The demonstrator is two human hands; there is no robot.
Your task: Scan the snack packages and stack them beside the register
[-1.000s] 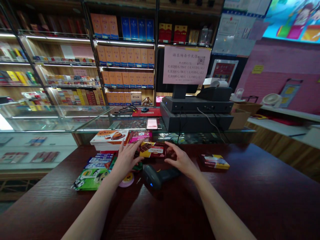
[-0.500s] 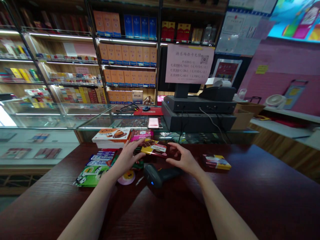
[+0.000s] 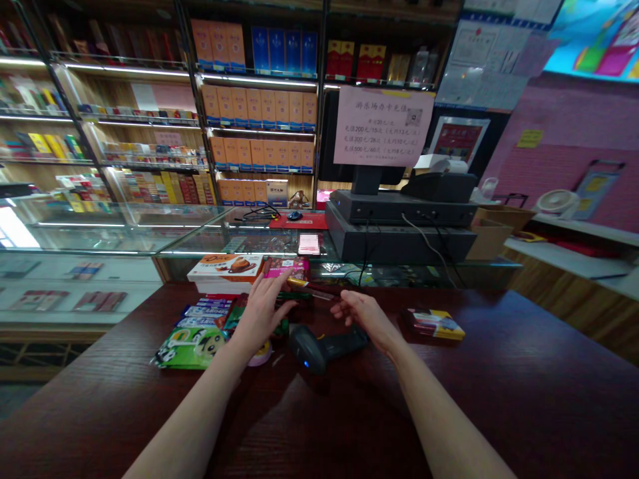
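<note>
Scanner, nearest: black scanner [image 3: 314, 349] on the table [image 3: 319, 426], below the packet.
Left-hand grip: left hand [image 3: 264, 309] grasping the chocolate packet [image 3: 312, 289] by its left end.
Right-hand grip: right hand [image 3: 362, 316] at the right end; cannot tell whether clenched.
Packet axis: side to side, seen nearly edge-on, right end slightly nearer.
Packet position: between both hands' fingers.
Behind: pink packet [image 3: 287, 268], white box [image 3: 224, 269].

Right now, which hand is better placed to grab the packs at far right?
Right, probably: the right hand is nearer those packs; the left hand is left of the scanner.
</note>
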